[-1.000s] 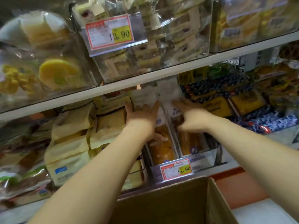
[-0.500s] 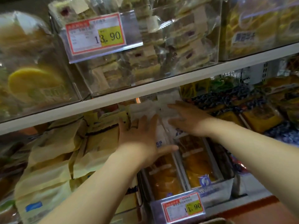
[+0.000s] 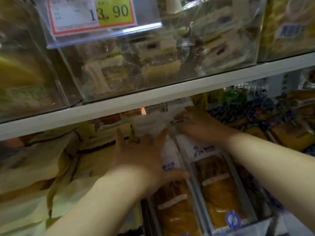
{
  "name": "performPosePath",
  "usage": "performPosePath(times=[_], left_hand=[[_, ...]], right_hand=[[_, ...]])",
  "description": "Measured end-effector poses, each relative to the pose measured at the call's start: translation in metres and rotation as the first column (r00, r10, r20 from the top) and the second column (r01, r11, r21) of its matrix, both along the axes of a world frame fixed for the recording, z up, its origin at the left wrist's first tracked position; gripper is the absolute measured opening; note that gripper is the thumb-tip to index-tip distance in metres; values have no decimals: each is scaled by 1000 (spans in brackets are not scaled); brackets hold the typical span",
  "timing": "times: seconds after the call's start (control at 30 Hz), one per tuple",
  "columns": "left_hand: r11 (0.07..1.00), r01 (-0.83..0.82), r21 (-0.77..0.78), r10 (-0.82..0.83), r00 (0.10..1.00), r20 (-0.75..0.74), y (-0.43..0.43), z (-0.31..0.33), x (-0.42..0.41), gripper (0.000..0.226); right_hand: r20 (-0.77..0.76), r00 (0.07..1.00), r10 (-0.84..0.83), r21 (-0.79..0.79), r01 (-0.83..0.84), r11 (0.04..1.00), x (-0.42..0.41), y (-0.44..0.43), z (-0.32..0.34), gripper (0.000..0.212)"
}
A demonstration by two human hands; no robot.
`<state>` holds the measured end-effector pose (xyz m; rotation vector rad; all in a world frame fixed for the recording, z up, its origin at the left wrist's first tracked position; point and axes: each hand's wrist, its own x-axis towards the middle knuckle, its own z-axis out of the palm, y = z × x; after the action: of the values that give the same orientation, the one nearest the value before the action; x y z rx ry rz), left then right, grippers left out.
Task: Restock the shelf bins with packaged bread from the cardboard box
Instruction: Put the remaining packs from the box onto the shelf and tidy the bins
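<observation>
Both hands have reached deeper under the upper shelf (image 3: 170, 97). Spread flat, the left hand (image 3: 146, 155) presses the bread pack (image 3: 172, 206) in the left bin (image 3: 148, 212). The right hand (image 3: 199, 126), fingers nearly straight and gripping nothing, rests on the neighbouring pack (image 3: 219, 189) towards the rear edge of the right bin (image 3: 238, 184). Both bins look stocked; the cardboard box is out of view, so what remains is unclear.

Price tag (image 3: 92, 14) cut by the top edge; left bread pack (image 3: 172, 206) half under the blurred left hand (image 3: 144, 157).
</observation>
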<state>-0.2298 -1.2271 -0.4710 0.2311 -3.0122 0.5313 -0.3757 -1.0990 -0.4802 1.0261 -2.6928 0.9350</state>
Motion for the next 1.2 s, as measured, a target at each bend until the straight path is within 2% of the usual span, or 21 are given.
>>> performPosePath(times=[0.13,0.23,0.3,0.4,0.43,0.47,0.57,0.63,0.7,0.77,0.87,0.93,1.07,1.2], left_hand=[[1000,15,24,-15,1000,5,-1,-2,-2,107],[1000,22,23,-22,1000,4,-3,-2,-3,107],[1000,23,7,-23,1000,-1,-3,-4,-3,108],[1000,25,-1,-25,1000,-17,-3,-6,-3,108],[1000,25,-2,-26,999,-20,-3,-6,-3,107],[1000,26,-3,-26,999,-19,-3,-6,-3,106],[1000,24,-4,-24,1000,-9,-2,-5,-1,106],[1000,18,-3,-18,1000,-2,0,-4,-1,106],[1000,16,3,-16,1000,0,0,-3,-1,105],[1000,16,-4,-16,1000,-4,0,-4,0,104],[1000,24,-10,-24,999,-26,-1,-7,0,104],[1000,23,-11,-24,999,-32,-1,-9,0,104],[1000,24,-3,-25,1000,-17,1,-6,-2,102],[1000,23,5,-23,1000,-15,1,-5,-1,103]], right_hand=[[148,986,-77,-148,99,984,-13,-11,-4,29],[171,981,-94,-146,119,982,-14,-15,-8,27],[100,982,-158,-68,165,984,-13,-12,-11,27],[-197,914,-355,114,381,918,-9,-1,-11,22],[-245,889,-387,158,430,889,-8,1,-10,20],[-244,889,-388,210,439,874,-7,1,-9,20],[-105,948,-302,308,320,896,-13,-5,-9,32],[-84,950,-302,232,314,921,-10,-5,-6,34],[-194,914,-355,93,378,921,-2,-2,-1,37],[-241,914,-325,68,351,934,4,2,2,50],[-63,988,-144,192,153,969,5,2,-2,70],[-28,991,-128,195,131,972,0,2,-11,64],[-212,948,-240,145,273,951,1,5,-17,27],[-298,914,-276,140,328,934,9,9,-10,32]])
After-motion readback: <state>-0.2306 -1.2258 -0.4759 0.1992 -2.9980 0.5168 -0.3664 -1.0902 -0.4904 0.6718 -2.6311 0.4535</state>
